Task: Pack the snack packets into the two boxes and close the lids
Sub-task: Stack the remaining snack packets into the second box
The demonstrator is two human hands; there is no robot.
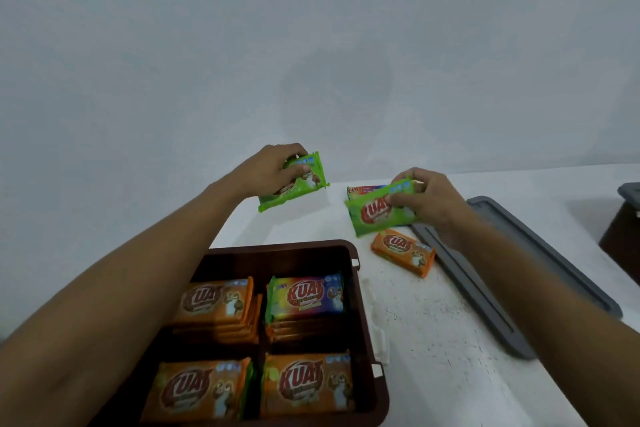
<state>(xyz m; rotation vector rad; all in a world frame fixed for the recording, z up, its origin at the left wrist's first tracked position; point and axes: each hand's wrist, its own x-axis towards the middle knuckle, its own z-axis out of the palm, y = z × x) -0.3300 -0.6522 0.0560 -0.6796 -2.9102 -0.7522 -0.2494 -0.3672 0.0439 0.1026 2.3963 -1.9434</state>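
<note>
white table [433, 322] — left hand [273, 166] and right hand [429, 196] each grip one green packet [313, 178].

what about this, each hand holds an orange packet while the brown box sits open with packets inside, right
No: in the head view the left hand grips one green packet and the right hand a second green packet, not orange ones. The brown box does sit open with packets inside.
</note>
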